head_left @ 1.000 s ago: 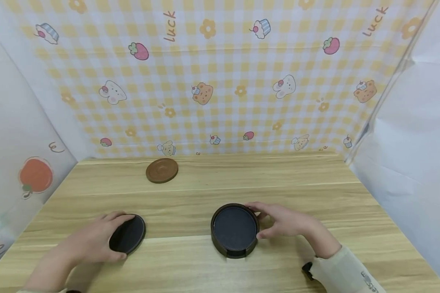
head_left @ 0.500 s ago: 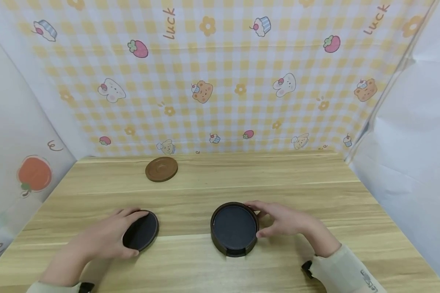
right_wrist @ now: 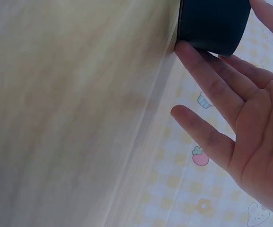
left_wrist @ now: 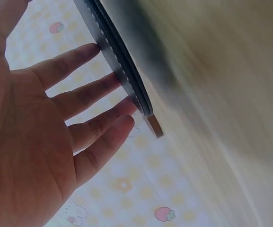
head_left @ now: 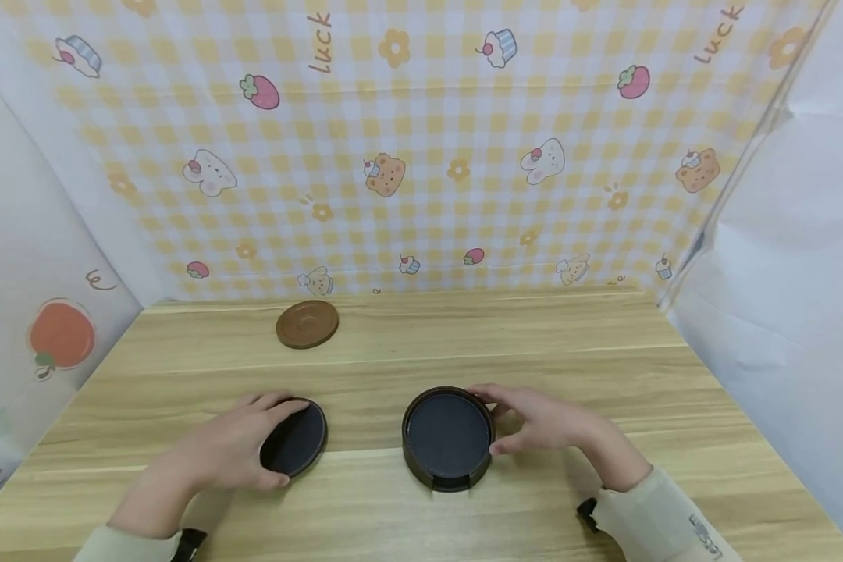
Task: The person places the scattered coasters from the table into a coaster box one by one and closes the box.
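Observation:
My left hand grips a round black coaster between thumb and fingertips, left of centre. In the left wrist view its stitched edge looks layered, perhaps more than one coaster, and stands a little off the tabletop. A round black coaster holder with a notch at its front stands on the table, a dark coaster with a stitched rim lying inside. From the right, my right hand holds the holder's side, thumb near the front and fingers behind. The right wrist view shows fingertips against the holder's wall.
A brown round disc with ring grooves lies at the back left of the wooden table. A yellow checked cloth hangs behind. White sheets close off both sides.
My left hand has moved right with the black coaster, closer to the coaster holder. The right hand and the holder have stayed in place.

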`<state>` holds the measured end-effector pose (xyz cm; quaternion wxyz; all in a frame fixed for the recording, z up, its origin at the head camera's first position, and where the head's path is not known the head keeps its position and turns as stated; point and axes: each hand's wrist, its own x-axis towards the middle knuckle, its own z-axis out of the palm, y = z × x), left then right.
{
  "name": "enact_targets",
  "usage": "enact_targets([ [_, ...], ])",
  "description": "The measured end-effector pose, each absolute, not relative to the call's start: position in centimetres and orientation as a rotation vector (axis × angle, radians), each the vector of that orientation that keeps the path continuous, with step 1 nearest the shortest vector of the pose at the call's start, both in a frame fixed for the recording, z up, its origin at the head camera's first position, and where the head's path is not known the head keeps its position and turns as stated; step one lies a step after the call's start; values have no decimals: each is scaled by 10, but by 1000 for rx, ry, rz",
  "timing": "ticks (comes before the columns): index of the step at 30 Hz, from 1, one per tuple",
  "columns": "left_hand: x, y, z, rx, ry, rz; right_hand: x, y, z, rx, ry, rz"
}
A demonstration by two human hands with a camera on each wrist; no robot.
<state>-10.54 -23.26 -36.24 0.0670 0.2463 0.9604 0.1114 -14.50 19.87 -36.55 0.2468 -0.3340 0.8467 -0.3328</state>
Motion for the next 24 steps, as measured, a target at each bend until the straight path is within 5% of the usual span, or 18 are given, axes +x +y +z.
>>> enact_targets([
  [24,-102,-186,-346,908,2866,331,-146,199,-367,-923,2302,-915],
])
